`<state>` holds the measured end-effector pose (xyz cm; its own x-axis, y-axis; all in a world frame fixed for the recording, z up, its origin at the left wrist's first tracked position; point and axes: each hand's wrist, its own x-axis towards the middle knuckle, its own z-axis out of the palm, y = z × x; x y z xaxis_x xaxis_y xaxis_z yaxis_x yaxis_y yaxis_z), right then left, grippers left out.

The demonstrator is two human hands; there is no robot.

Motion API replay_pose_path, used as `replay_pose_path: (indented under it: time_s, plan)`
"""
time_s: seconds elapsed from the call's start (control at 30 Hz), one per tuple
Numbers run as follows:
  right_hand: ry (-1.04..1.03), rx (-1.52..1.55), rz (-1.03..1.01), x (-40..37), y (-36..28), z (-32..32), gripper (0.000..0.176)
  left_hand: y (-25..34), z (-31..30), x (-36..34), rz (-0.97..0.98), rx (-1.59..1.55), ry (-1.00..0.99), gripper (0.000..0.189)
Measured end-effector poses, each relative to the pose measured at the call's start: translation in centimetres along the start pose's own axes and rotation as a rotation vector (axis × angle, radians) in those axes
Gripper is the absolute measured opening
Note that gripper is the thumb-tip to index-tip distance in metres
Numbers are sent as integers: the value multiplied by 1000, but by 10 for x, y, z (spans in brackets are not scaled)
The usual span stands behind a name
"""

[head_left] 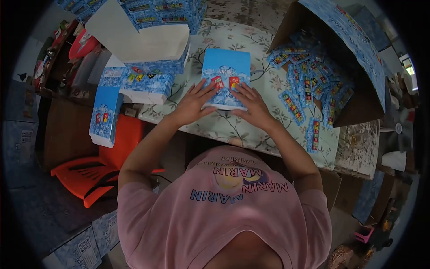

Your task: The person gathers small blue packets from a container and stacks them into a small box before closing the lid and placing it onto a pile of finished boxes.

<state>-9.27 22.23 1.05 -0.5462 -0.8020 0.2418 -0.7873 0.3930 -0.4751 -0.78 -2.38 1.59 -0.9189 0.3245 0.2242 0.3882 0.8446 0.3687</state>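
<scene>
A blue box [227, 62] with an ice pattern and two red pictures lies flat on the flowered tablecloth [197, 122]. On its lower left part rests my left hand [192, 104], fingers spread. My right hand [254, 106] lies over the lower right part, its fingers also apart. Neither hand is wrapped round anything. To the right, many small blue packets [308, 85] with coloured squares spill from a large open carton [363, 67] tipped on its side.
Open blue boxes [148, 85] with white flaps are stacked at the left, and another blue box [106, 114] juts past the table's edge. More packed boxes [161, 13] stand at the back. An orange chair [96, 166] is at the lower left.
</scene>
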Motion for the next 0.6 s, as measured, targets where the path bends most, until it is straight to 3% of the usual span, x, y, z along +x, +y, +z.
replay_pose_path:
  time_s: [0.13, 0.2, 0.3, 0.6]
  plan:
    - [122, -72, -40, 1, 6, 19, 55, 1, 5, 1, 31, 50, 76, 57]
    - [314, -100, -92, 2, 9, 31, 44, 2, 9, 2, 45, 92, 168, 49]
    - [345, 57, -29, 7, 6, 25, 35, -1, 14, 9, 33, 109, 250, 37]
    - [410, -13, -84, 0, 6, 29, 33, -5, 12, -3, 68, -3, 298, 31]
